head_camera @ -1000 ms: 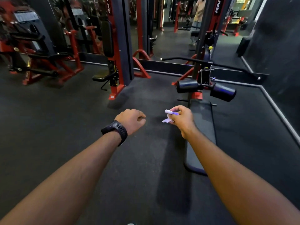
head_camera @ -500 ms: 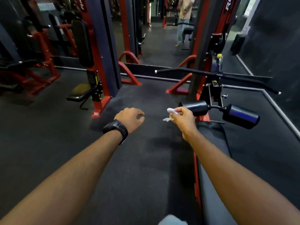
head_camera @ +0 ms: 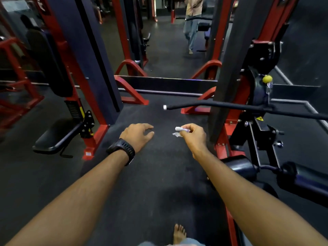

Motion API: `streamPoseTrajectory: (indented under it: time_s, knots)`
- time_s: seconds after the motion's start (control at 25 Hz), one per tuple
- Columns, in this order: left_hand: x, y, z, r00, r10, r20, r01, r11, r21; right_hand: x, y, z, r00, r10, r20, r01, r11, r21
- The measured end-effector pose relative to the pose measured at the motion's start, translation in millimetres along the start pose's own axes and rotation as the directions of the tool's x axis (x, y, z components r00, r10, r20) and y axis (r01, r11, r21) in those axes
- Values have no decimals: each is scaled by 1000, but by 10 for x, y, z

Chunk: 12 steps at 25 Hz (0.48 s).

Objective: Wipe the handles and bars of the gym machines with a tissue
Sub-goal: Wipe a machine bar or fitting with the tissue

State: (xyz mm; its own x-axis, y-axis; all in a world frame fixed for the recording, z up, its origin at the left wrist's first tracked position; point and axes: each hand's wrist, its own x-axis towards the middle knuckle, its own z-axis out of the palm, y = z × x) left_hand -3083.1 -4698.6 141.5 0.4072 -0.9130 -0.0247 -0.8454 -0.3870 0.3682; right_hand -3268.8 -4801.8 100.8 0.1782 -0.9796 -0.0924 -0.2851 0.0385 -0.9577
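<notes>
White crumpled tissue (head_camera: 178, 131), centre frame, pinched at the fingertips of the right hand (head_camera: 192, 134); not yet on any metal.
Held forward, clear of the palm, likely so it meets the long black metal bar (head_camera: 230, 106) first; the bar's white-capped end lies just above it, apart. Left hand (head_camera: 137, 135), black watch (head_camera: 122, 150) at the wrist, hovers with fingers loosely spread, holding nothing, probably free to steady the bar. Black padded rollers (head_camera: 239, 167) sit lower right.
</notes>
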Motion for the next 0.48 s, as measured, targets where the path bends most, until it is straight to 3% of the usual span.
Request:
streamPoseTrajectory:
  time_s: [0.2,0.48]
  knots:
    - [1342,-178,281,999,39,24,-38,997,-72,1103,17,475,997,-18,-70,13,997,-71]
    - [3119,-627,913,963,241,120,-221,962,-163,2240,392,1246,933,-284,-220,204,924,-324]
